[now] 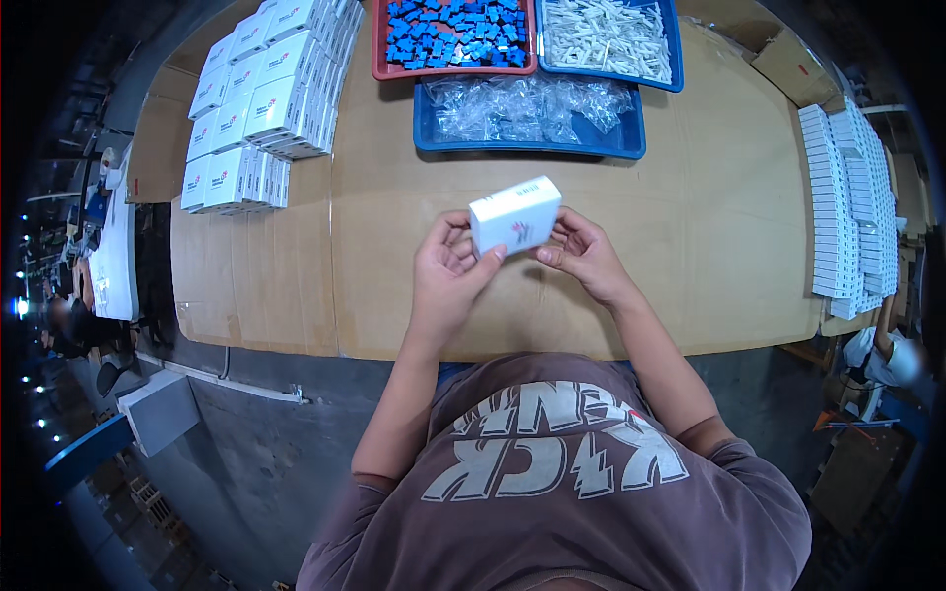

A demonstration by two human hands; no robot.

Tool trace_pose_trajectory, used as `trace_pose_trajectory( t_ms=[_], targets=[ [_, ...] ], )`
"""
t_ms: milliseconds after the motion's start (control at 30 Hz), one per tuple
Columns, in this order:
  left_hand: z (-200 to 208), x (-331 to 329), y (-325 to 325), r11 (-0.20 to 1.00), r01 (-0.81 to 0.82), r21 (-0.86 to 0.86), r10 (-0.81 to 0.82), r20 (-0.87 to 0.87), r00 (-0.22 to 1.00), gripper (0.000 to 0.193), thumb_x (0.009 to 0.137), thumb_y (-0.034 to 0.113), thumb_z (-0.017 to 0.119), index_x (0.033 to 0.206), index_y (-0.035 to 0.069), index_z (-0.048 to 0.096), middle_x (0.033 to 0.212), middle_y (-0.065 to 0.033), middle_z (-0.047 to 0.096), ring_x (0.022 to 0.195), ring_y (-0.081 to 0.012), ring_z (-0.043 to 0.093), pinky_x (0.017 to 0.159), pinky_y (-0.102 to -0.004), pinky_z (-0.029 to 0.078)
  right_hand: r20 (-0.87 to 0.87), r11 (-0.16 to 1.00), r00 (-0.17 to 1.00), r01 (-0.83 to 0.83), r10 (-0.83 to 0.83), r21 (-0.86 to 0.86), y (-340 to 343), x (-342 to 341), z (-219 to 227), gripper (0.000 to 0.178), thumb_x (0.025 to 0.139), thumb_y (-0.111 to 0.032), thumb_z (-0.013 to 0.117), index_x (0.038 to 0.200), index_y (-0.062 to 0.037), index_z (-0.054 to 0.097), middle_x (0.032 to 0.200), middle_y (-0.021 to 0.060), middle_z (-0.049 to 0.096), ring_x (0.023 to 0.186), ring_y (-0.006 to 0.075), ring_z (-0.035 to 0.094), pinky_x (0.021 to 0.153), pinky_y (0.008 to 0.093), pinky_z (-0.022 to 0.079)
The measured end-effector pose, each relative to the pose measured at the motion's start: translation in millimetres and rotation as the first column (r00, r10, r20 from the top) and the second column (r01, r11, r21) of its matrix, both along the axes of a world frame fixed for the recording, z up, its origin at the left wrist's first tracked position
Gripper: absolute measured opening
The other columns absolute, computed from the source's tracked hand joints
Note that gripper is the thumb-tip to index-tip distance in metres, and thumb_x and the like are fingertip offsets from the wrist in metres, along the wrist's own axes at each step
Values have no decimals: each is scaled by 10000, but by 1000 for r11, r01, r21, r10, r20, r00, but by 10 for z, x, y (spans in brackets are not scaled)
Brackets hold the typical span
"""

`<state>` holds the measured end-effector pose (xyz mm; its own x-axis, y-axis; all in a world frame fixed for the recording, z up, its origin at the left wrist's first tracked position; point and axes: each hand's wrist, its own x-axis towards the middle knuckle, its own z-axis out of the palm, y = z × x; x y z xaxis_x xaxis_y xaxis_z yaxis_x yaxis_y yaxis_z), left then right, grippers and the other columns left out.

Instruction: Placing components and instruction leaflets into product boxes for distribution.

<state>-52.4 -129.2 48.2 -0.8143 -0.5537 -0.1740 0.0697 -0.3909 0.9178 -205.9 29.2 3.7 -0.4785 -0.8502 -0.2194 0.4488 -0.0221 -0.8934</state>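
While left hand [451,254] grips white box [516,214] | right hand [588,258] grips its right side

White for the box [514,222], marked in red and dark grey. White too for the stacked boxes [266,98] at far left, dotted with red. Farther off, red for one tray [453,74], bright blue for its small parts [458,34]; blue for the right-hand tray [678,59], white for its slim pieces [606,39]. Tan for the cardboard [729,177]. Dusky brown-purple for the near shirt [552,532], lettered in off-white.
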Motion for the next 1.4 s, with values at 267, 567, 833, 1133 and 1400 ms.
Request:
trace_pose_trajectory(
  t_ms=[267,567,833,1133,1400],
  targets=[
    [165,59,10,854,51,-518,-31,47,998,593,909,76,794,1422,-17,511,1430,-173,615,1324,-267,605,1129,-375,462,-129,999,991,11,-15,-35,84,-102,396,378,909,-24,808,1248,9,645,1196,57,694,1117,131,655,997,286,525],
    [253,93,128,923,77,-378,-185,-259,948,411,907,110,813,1283,-15,704,1328,-216,700,1309,-341,636,1113,-420,502,-343,987,935,-131,90,-96,105,71,820,406,845,-24,854,1214,7,687,1181,70,732,1091,151,677,983,326,540],
    [303,133,173,931,149,-332,-244,-265,933,426,894,76,808,1296,-11,695,1357,-221,684,1319,-339,628,1110,-421,512,-515,993,857,-87,33,-83,160,120,922,347,819,-17,861,1133,16,716,1029,98,783,954,166,738,878,320,573],
    [302,126,169,940,180,-291,-258,-259,931,433,891,47,797,1306,-11,691,1376,-219,672,1332,-331,613,1116,-420,509,-577,992,817,-92,24,-89,165,92,946,331,810,-29,867,1111,-1,731,987,89,786,907,170,750,830,305,572],
    [317,112,143,931,179,-319,-263,-241,934,434,889,47,792,1309,0,696,1372,-208,679,1320,-329,621,1100,-420,521,-569,993,822,-57,-13,-105,136,111,858,348,789,-37,885,1096,-12,723,987,87,785,915,177,745,851,312,564]
  ],
)
